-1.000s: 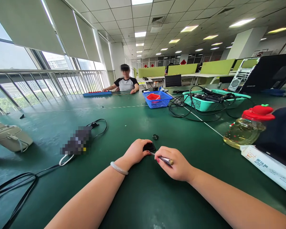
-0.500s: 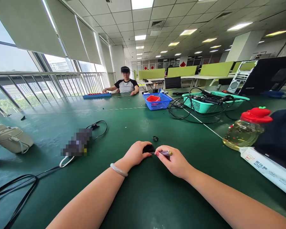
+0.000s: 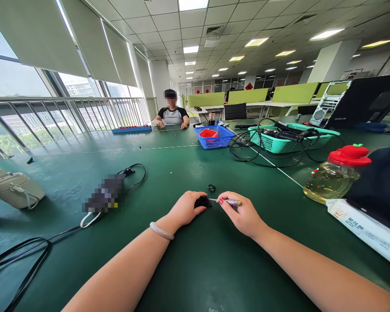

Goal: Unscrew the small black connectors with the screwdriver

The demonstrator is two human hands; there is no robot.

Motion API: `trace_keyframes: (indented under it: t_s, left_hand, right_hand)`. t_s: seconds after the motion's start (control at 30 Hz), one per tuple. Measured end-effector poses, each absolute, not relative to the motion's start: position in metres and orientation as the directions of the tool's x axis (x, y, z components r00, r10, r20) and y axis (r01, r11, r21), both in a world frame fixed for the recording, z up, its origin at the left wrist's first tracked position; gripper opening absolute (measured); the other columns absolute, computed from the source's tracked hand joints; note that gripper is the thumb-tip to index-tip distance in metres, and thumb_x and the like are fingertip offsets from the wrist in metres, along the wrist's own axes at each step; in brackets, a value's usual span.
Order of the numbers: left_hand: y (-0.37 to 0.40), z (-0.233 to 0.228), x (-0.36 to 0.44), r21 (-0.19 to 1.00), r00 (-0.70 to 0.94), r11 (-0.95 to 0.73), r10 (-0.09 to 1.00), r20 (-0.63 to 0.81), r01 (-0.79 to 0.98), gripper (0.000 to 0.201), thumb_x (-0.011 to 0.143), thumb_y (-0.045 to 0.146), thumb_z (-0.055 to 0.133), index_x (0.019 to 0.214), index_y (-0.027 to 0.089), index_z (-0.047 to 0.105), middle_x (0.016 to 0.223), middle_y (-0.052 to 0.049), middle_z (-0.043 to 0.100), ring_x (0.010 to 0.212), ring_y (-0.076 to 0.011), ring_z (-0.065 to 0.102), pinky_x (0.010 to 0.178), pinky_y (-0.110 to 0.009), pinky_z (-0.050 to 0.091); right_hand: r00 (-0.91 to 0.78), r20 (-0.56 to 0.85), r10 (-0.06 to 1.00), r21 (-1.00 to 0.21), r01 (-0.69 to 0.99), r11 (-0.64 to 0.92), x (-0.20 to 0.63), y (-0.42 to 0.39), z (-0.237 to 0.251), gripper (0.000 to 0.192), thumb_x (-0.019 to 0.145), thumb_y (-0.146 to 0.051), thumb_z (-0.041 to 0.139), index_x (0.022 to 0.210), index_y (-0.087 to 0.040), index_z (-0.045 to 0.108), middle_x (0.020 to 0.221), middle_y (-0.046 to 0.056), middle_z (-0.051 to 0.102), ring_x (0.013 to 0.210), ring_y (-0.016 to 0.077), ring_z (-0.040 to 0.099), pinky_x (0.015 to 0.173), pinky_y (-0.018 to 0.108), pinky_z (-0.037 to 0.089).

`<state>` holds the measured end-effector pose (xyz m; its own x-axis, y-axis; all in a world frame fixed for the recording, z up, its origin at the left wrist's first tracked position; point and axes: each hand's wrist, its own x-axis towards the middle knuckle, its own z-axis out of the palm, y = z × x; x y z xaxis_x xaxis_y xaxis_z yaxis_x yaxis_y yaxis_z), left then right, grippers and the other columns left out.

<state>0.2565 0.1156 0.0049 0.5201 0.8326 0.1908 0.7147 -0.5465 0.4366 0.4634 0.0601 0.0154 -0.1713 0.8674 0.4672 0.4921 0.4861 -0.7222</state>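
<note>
My left hand (image 3: 187, 208), with a pale bangle at its wrist, is closed around a small flat black object (image 3: 203, 202) on the green table. Part of that object is covered by my fingers, so its kind does not show. In my right hand (image 3: 242, 216) is a slim screwdriver (image 3: 231, 202) with a purplish handle, a gold-coloured end and a thin metal shaft. The shaft points left, its tip at or close to the right edge of the black object. A small coiled black piece (image 3: 211, 188) lies just beyond my hands.
Beyond lie a blue basket (image 3: 214, 142) holding a red tray and a teal basket (image 3: 279, 147) of black cables. At right stand a red-lidded bottle (image 3: 331, 182) and a white packet (image 3: 365, 232). A pixelated device (image 3: 105, 193) and beige bag (image 3: 14, 189) are left. A person (image 3: 173, 115) sits opposite.
My right hand has drawn the screwdriver slightly to the right, and more of its shaft shows. My left hand has stayed put. The person opposite has pulled one arm in from the blue tray.
</note>
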Motion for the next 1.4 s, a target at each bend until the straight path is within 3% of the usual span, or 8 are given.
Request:
trace_keyframes:
  t_s: [0.23, 0.37, 0.53, 0.73, 0.93, 1.1, 1.23, 1.4]
  left_hand:
    - [0.114, 0.005, 0.257, 0.429, 0.552, -0.635, 0.772, 0.316, 0.642, 0.043, 0.088, 0.024, 0.061, 0.131, 0.023, 0.057, 0.125, -0.007, 0.066, 0.116, -0.0242, 0.057, 0.104, -0.041, 0.046]
    - [0.112, 0.007, 0.257, 0.435, 0.521, -0.646, 0.763, 0.383, 0.627, 0.041, 0.09, 0.023, 0.058, 0.131, 0.024, 0.057, 0.128, -0.007, 0.064, 0.119, -0.0235, 0.056, 0.107, -0.042, 0.045]
    - [0.114, 0.005, 0.256, 0.391, 0.428, -0.601, 0.786, 0.446, 0.697, 0.041, 0.091, 0.022, 0.051, 0.132, 0.022, 0.057, 0.133, -0.008, 0.06, 0.122, -0.0234, 0.054, 0.108, -0.042, 0.045]
    - [0.116, 0.006, 0.256, 0.237, 0.321, -0.403, 0.891, 0.32, 0.884, 0.036, 0.092, 0.021, 0.045, 0.118, 0.017, 0.07, 0.13, -0.011, 0.063, 0.118, -0.0278, 0.056, 0.105, -0.043, 0.046]
    - [0.11, 0.012, 0.26, 0.224, 0.357, -0.424, 0.89, 0.284, 0.878, 0.04, 0.098, 0.033, 0.038, 0.101, 0.02, 0.075, 0.119, -0.009, 0.07, 0.112, -0.0267, 0.059, 0.103, -0.045, 0.044]
    - [0.108, 0.007, 0.259, 0.307, 0.58, -0.634, 0.773, 0.257, 0.71, 0.046, 0.094, 0.042, 0.05, 0.136, 0.025, 0.052, 0.14, -0.007, 0.055, 0.133, -0.0265, 0.044, 0.114, -0.046, 0.035]
    - [0.107, 0.005, 0.26, 0.33, 0.642, -0.675, 0.734, 0.22, 0.659, 0.037, 0.094, 0.034, 0.051, 0.129, 0.024, 0.055, 0.139, -0.008, 0.055, 0.132, -0.0245, 0.045, 0.114, -0.044, 0.035]
    - [0.109, 0.01, 0.26, 0.313, 0.484, -0.53, 0.848, 0.218, 0.788, 0.025, 0.094, 0.022, 0.045, 0.114, 0.02, 0.059, 0.122, -0.008, 0.064, 0.119, -0.0257, 0.054, 0.105, -0.045, 0.042]
  right_hand:
    - [-0.178, 0.391, 0.903, -0.774, 0.467, 0.427, 0.464, 0.061, 0.015, 0.024, 0.091, -0.039, 0.049, 0.082, -0.022, 0.064, 0.071, 0.0, 0.061, 0.062, 0.0149, 0.052, 0.058, 0.027, 0.04]
    - [-0.179, 0.467, 0.866, -0.748, 0.442, 0.495, 0.466, 0.059, 0.016, 0.022, 0.091, -0.037, 0.05, 0.084, -0.022, 0.065, 0.076, 0.001, 0.064, 0.066, 0.0157, 0.056, 0.062, 0.027, 0.044]
    - [-0.01, 0.527, 0.85, -0.778, 0.395, 0.488, 0.472, 0.063, 0.014, 0.025, 0.092, -0.041, 0.049, 0.088, -0.021, 0.065, 0.078, 0.004, 0.065, 0.064, 0.0164, 0.058, 0.06, 0.028, 0.045]
    - [0.007, 0.412, 0.911, -0.759, 0.556, 0.338, 0.476, 0.08, 0.001, 0.024, 0.088, -0.038, 0.053, 0.103, -0.026, 0.068, 0.101, 0.004, 0.07, 0.083, 0.0202, 0.065, 0.072, 0.032, 0.051]
    - [-0.003, 0.357, 0.934, -0.761, 0.579, 0.293, 0.478, 0.086, -0.006, 0.029, 0.088, -0.039, 0.052, 0.108, -0.026, 0.068, 0.106, 0.005, 0.07, 0.088, 0.0212, 0.067, 0.077, 0.035, 0.053]
    - [-0.002, 0.355, 0.935, -0.764, 0.575, 0.291, 0.478, 0.087, -0.007, 0.029, 0.087, -0.038, 0.053, 0.107, -0.026, 0.069, 0.104, 0.005, 0.072, 0.086, 0.0211, 0.067, 0.077, 0.035, 0.053]
    - [0.007, 0.348, 0.937, -0.784, 0.55, 0.287, 0.477, 0.085, -0.003, 0.027, 0.085, -0.039, 0.055, 0.102, -0.025, 0.07, 0.094, 0.004, 0.072, 0.075, 0.0189, 0.066, 0.069, 0.032, 0.052]
    - [0.024, 0.323, 0.946, -0.844, 0.458, 0.277, 0.476, 0.077, 0.005, 0.027, 0.086, -0.041, 0.053, 0.094, -0.022, 0.07, 0.08, 0.004, 0.069, 0.064, 0.0175, 0.06, 0.057, 0.028, 0.045]
